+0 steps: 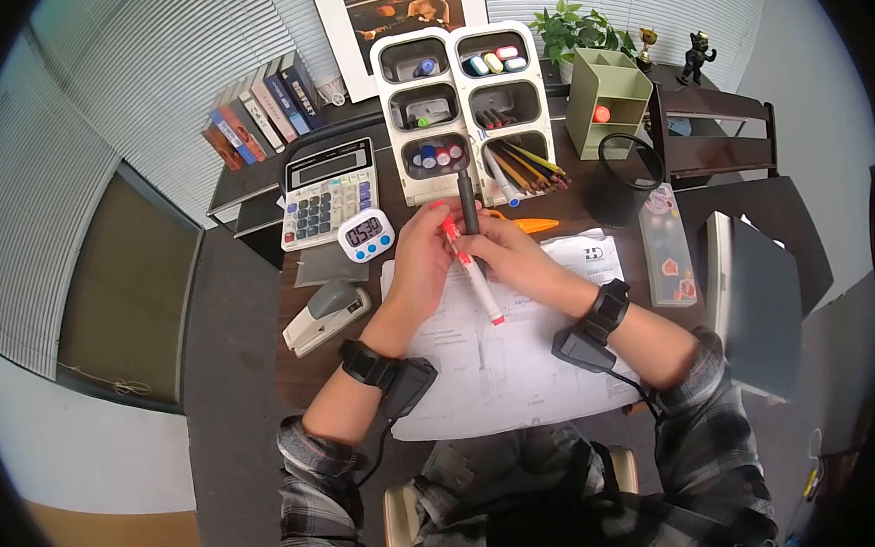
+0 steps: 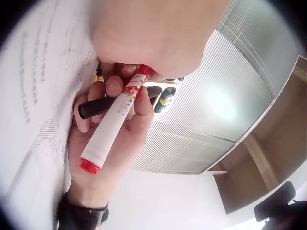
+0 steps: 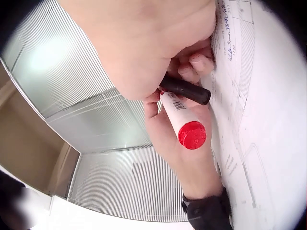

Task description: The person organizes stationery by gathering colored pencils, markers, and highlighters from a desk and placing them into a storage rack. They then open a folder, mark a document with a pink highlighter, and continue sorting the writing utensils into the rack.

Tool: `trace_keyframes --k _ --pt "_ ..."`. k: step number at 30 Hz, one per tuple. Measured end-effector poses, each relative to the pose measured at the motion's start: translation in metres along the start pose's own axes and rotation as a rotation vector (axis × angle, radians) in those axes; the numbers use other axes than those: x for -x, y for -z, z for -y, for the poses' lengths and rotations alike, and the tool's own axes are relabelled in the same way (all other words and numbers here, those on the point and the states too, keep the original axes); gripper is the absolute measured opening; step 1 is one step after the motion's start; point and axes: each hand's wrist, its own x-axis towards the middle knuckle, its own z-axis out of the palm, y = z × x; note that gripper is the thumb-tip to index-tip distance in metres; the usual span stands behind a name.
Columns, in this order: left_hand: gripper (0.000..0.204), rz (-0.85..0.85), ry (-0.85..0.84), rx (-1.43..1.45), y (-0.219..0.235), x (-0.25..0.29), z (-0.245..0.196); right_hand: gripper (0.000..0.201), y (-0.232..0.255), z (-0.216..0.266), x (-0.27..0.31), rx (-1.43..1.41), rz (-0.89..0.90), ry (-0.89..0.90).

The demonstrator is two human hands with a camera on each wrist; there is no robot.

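A white marker with red ends [image 1: 476, 281] slants between the hands, above the papers. Fingers of my left hand [image 1: 420, 265] hold it near its upper red end. My right hand [image 1: 519, 260] grips a black marker [image 1: 468, 196], its far end pointing toward the organizer. The right thumb lies against the red marker's barrel. In the left wrist view the red marker [image 2: 110, 129] crosses over the black marker [image 2: 98, 106]. From the right wrist, the red end of the marker [image 3: 193, 135] faces the camera, beside the black marker [image 3: 187, 89]. Part of the left fingers is hidden.
Printed papers [image 1: 445, 393] cover the desk's front. Behind the hands stands a white organizer [image 1: 461, 102] with pens and pencils. Leftward are a calculator [image 1: 328, 200], a timer [image 1: 365, 235] and a stapler [image 1: 327, 316]; rightward, a black mesh cup [image 1: 613, 198] and a pencil case [image 1: 667, 244].
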Motion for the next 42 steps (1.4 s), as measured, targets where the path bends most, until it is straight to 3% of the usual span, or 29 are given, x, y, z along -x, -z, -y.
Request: trace_keyframes --k 4,6,12,15,20,28,35,42 --pt "0.033 -0.01 -0.049 -0.024 -0.001 0.002 0.0 0.029 0.002 -0.005 -0.002 -0.016 0.002 -0.009" --pt "0.033 -0.006 -0.073 -0.033 -0.002 0.002 -0.002 0.032 0.007 -0.013 -0.006 -0.007 0.097 -0.105" --pt "0.034 -0.075 -0.033 -0.001 -0.002 0.002 -0.004 0.034 0.004 -0.007 -0.001 0.03 0.081 0.012" --pt "0.035 0.052 0.039 0.016 0.002 0.0 -0.004 0.034 0.004 -0.012 -0.004 0.03 0.061 0.025" --pt "0.034 0.004 -0.012 -0.077 -0.004 0.004 -0.005 0.037 0.002 -0.005 0.0 0.053 0.09 -0.004" --pt "0.028 -0.075 -0.067 0.012 0.001 0.001 -0.004 0.045 0.003 0.0 0.0 0.126 0.088 -0.065" --pt "0.029 -0.165 -0.092 0.061 0.005 -0.001 -0.005 0.046 0.006 -0.002 -0.003 0.039 0.117 -0.116" --pt "0.029 -0.14 -0.083 0.062 0.006 -0.003 -0.004 0.045 0.008 -0.007 -0.005 -0.037 0.177 -0.104"
